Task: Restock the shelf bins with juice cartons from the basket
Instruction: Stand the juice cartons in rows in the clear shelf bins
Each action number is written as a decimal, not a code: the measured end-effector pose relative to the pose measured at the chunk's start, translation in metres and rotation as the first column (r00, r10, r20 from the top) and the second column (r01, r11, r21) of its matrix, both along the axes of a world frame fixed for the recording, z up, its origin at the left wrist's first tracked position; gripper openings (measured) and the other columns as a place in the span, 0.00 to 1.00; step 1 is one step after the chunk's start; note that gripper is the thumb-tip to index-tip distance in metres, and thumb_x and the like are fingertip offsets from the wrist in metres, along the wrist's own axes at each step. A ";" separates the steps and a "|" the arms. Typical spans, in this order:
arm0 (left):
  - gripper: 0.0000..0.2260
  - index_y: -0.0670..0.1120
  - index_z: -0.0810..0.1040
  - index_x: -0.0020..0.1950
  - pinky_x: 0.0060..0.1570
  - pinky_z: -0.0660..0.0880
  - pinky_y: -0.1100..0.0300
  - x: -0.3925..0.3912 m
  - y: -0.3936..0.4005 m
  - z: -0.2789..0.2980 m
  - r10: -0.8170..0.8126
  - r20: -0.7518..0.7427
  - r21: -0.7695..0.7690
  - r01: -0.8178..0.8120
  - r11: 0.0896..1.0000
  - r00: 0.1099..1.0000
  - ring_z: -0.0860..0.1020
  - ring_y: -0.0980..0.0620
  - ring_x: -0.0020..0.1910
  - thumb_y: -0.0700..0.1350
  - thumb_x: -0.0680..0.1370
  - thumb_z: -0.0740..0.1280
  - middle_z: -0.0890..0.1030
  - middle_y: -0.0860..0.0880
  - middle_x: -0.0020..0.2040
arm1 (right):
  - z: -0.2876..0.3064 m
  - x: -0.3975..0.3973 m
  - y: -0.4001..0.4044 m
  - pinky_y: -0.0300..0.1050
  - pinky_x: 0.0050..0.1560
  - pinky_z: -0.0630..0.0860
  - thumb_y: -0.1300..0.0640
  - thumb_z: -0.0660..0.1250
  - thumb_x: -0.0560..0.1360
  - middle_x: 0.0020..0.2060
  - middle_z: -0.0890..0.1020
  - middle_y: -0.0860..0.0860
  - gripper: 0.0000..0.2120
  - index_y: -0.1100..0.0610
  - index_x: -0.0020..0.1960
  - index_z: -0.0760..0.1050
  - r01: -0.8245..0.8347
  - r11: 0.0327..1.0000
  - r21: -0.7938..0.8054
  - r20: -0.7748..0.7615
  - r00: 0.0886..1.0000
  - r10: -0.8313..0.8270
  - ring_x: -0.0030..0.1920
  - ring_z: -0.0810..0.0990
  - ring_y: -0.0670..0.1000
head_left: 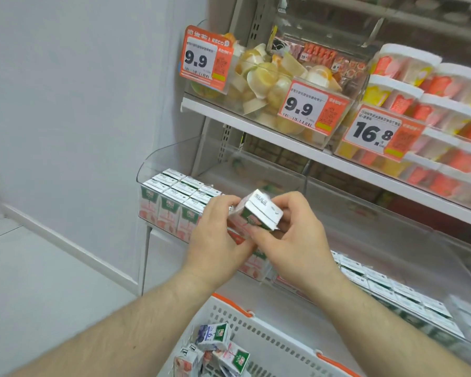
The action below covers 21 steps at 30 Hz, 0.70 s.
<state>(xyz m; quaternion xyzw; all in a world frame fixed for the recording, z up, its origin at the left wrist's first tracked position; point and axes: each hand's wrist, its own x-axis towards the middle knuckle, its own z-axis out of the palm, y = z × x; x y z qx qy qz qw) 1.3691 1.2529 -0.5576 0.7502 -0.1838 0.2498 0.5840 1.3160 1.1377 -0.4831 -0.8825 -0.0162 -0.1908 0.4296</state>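
Note:
Both hands hold one small white and green juice carton [259,210] tilted in front of the clear shelf bin [158,156]. My left hand [215,240] grips its left side and underside. My right hand [291,235] pinches its right end with thumb and fingers. In the bin's left half, rows of the same cartons [174,197] stand upright. Below, the white basket [272,346] with orange handles holds several loose cartons [215,349] lying on their sides.
A second clear bin to the right holds rows of cartons [386,289]. The shelf above carries a bin of fruit jelly cups [269,77], stacked lidded tubs [433,104] and orange price tags [310,107]. A pale wall and floor lie to the left.

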 end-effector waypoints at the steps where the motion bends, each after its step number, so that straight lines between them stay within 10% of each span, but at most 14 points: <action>1: 0.24 0.60 0.71 0.56 0.48 0.75 0.65 0.002 -0.002 0.000 0.012 0.013 -0.014 -0.012 1.000 1.000 0.74 0.62 0.50 0.42 0.67 0.76 0.72 0.62 0.52 | 0.001 0.001 0.000 0.44 0.44 0.81 0.57 0.76 0.69 0.43 0.83 0.43 0.18 0.47 0.53 0.71 0.003 1.000 -0.015 -0.005 1.000 -0.003 0.43 0.82 0.40; 6: 0.25 0.52 0.73 0.65 0.56 0.69 0.72 0.012 -0.003 0.005 0.044 0.029 0.018 -0.045 0.999 0.999 0.71 0.68 0.55 0.44 0.70 0.76 0.71 0.65 0.54 | 0.016 0.014 0.000 0.25 0.41 0.72 0.59 0.74 0.71 0.43 0.80 0.37 0.18 0.46 0.58 0.77 0.010 0.993 -0.116 0.048 0.999 -0.004 0.45 0.78 0.34; 11: 0.34 0.50 0.57 0.77 0.75 0.48 0.41 0.026 -0.001 -0.007 0.257 -0.159 0.445 -0.164 0.881 0.953 0.52 0.53 0.77 0.60 0.76 0.66 0.59 0.54 0.77 | 0.025 0.055 -0.006 0.30 0.37 0.72 0.62 0.69 0.75 0.45 0.78 0.42 0.16 0.47 0.57 0.73 0.066 0.978 -0.196 0.018 0.998 -0.063 0.42 0.77 0.40; 15: 0.36 0.49 0.49 0.79 0.75 0.40 0.39 0.031 -0.005 -0.022 0.288 -0.318 0.636 -0.022 0.771 0.903 0.34 0.49 0.78 0.66 0.78 0.54 0.42 0.50 0.80 | 0.022 0.101 -0.008 0.47 0.41 0.77 0.65 0.68 0.74 0.50 0.77 0.52 0.16 0.53 0.59 0.71 0.138 0.955 -0.261 -0.098 0.981 -0.169 0.45 0.76 0.52; 21: 0.35 0.49 0.51 0.80 0.75 0.39 0.44 0.032 -0.005 -0.018 0.267 -0.372 0.630 0.031 0.776 0.889 0.31 0.49 0.76 0.65 0.78 0.53 0.41 0.50 0.81 | -0.005 0.150 -0.015 0.45 0.43 0.72 0.65 0.63 0.75 0.50 0.74 0.55 0.16 0.60 0.62 0.71 0.088 0.869 -0.486 -0.350 0.892 -0.286 0.47 0.74 0.56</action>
